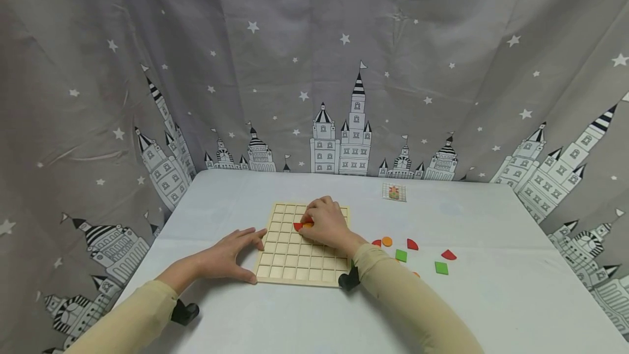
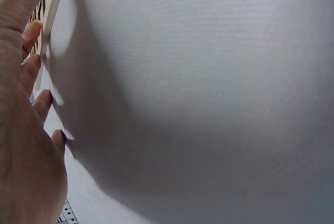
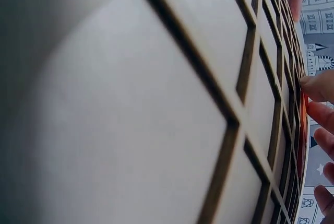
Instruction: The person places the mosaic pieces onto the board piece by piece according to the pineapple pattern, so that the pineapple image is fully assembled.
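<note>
A pale wooden grid board (image 1: 290, 261) with raised square cells lies on the white table. My left hand (image 1: 228, 255) is at its left side, fingers spread, with thumb and fingertips along the board's edge; the left wrist view shows this hand (image 2: 28, 109) beside the rim. Over the upper middle of the grid, my right hand (image 1: 325, 223) pinches an orange disc (image 1: 308, 225) low at the cells. A red quarter-circle piece (image 1: 297, 226) lies just left of it on the board. In the right wrist view, the thumb and fingers (image 3: 319, 87) touch down at the red and orange pieces.
Right of the board lie loose pieces: an orange disc (image 1: 387, 241), green squares (image 1: 441, 268) and red quarter-circles (image 1: 449, 254), some partly hidden by the right forearm. A small pattern card (image 1: 394, 192) lies at the back. A grey castle-print curtain (image 1: 275, 70) hangs behind the table.
</note>
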Available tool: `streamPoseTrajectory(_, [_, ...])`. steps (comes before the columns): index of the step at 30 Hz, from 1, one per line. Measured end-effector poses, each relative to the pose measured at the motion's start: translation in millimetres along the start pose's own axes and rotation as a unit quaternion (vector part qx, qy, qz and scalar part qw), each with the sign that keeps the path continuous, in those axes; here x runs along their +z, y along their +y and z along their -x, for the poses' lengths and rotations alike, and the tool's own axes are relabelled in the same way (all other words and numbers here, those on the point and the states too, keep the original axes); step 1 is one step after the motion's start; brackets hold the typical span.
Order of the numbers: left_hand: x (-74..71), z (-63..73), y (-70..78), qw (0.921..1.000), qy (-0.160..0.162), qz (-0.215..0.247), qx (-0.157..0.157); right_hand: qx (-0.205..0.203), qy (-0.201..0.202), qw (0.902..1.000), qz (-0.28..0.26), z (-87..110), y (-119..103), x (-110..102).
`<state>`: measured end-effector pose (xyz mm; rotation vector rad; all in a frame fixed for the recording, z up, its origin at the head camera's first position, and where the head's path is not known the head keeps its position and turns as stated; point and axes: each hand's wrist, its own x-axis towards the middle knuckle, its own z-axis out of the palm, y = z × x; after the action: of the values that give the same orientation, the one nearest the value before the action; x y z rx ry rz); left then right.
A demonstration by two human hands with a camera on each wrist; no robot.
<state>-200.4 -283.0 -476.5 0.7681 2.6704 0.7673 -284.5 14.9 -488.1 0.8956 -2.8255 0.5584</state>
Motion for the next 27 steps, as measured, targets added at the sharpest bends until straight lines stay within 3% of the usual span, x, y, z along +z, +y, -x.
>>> streamPoseTrajectory(27, [1.0,-1.7,-2.5,1.0,-0.005,0.004,-0.004,0.02,-0.021,0.9995,0.013,-3.9,-11,-9])
